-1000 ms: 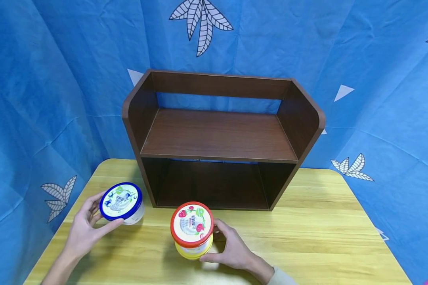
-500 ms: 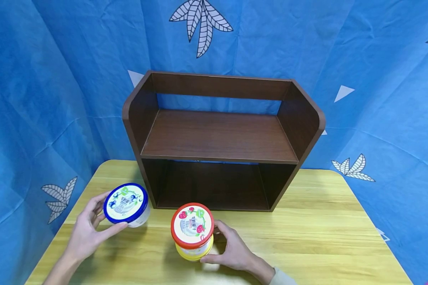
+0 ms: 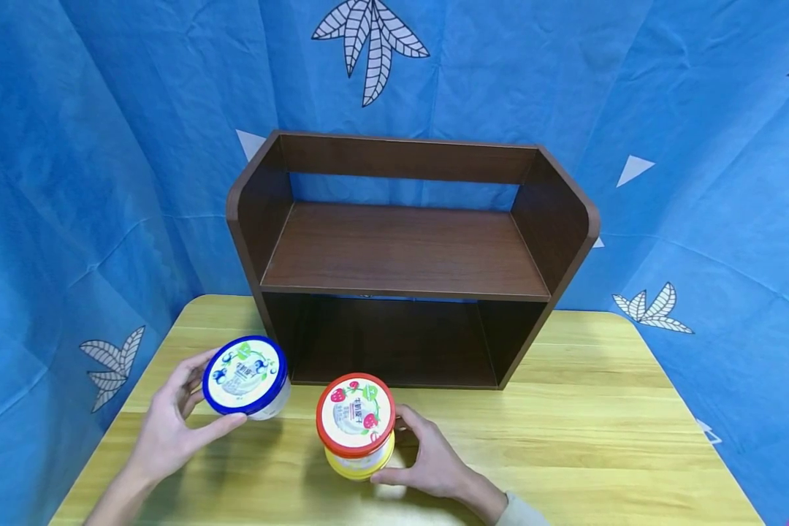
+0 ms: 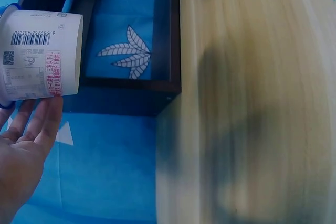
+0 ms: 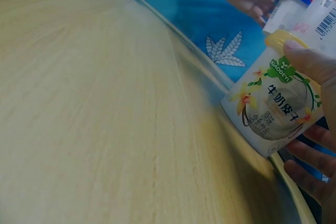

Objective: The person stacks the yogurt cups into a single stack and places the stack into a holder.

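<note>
My left hand (image 3: 169, 427) holds a white tub with a blue lid (image 3: 245, 374) between thumb and fingers, raised over the table left of centre. Blueberries are printed on its lid; the left wrist view shows the barcode on its white side (image 4: 39, 59). Front and centre, a tub with a red strawberry-print lid (image 3: 355, 414) is stacked on a tub with a yellow rim (image 3: 350, 472). Thumb and fingers of my right hand (image 3: 434, 459) grip the lower, yellow-lidded tub from the right. In the right wrist view, flowers show on that tub's side (image 5: 278, 98), its base at the table.
A dark brown two-tier shelf (image 3: 404, 248) stands at the table's back, behind the stacked tubs. The light wooden table (image 3: 585, 438) extends to both sides of it. A blue cloth with leaf prints (image 3: 513, 80) hangs behind.
My left hand has carried the blue-lidded tub rightward, closer to the stack. The right hand and the two stacked tubs have stayed in place.
</note>
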`<state>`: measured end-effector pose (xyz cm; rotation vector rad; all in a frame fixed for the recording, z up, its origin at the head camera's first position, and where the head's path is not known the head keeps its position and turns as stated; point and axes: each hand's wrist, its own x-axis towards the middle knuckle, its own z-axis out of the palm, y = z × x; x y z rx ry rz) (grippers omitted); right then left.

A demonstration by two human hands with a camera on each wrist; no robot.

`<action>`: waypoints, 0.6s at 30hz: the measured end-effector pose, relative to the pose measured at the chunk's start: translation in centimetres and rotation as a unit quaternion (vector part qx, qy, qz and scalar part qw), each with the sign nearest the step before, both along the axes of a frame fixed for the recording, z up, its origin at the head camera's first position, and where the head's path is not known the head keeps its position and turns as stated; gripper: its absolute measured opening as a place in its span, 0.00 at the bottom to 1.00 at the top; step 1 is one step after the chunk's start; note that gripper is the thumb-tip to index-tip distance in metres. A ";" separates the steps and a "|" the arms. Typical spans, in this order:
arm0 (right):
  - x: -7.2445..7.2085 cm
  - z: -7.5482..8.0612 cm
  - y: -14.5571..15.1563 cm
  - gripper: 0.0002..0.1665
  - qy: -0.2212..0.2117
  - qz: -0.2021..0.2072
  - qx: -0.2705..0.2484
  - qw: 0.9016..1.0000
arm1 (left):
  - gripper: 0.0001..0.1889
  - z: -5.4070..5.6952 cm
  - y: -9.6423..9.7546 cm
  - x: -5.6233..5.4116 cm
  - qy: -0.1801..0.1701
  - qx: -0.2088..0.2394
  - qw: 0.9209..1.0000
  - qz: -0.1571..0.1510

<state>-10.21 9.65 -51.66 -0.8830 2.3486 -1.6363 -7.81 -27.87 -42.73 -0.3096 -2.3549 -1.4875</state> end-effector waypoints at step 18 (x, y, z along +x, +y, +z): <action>0.0 0.1 -0.1 0.46 -0.006 -0.002 -0.001 1.000 | 0.49 1.8 1.5 -0.1 0.016 0.009 0.999 -0.027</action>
